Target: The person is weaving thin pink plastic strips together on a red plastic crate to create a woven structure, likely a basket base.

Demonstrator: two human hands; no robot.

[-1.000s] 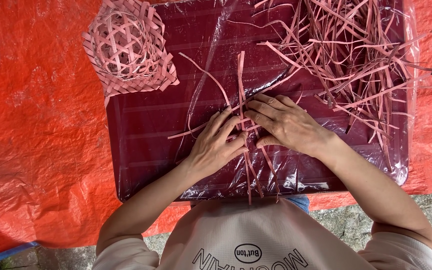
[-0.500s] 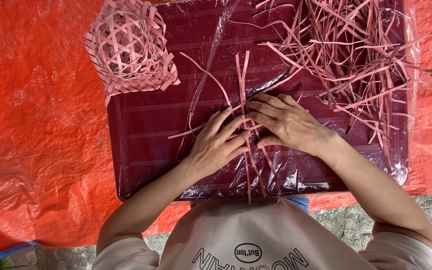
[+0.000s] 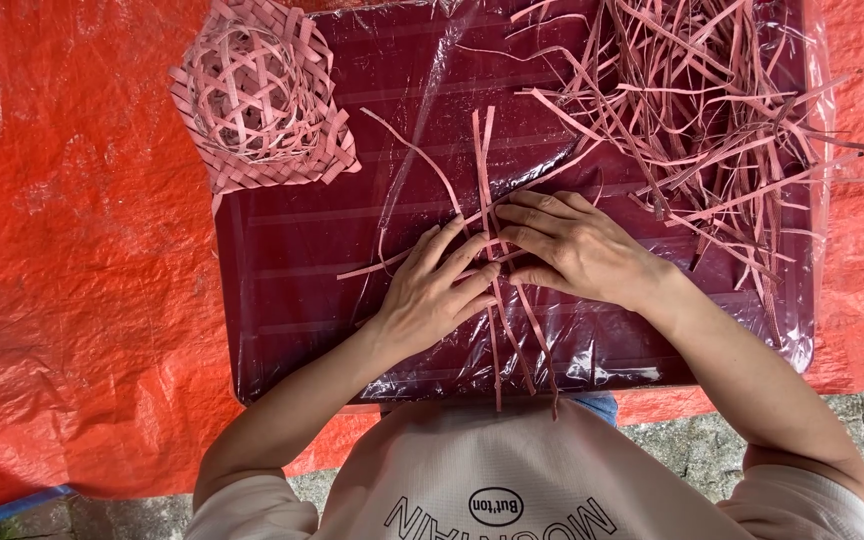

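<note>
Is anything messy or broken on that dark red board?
Nothing looks broken. The loose pink strips lie in a tangled heap at the board's far right corner, some poking past its edge, and its clear plastic cover is wrinkled.

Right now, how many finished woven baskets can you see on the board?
1: a small pink woven-strip basket sits at the far left corner of the dark red plastic-wrapped board. Both hands are pressing loose pink strips mid-board; none seems hidden.
</note>
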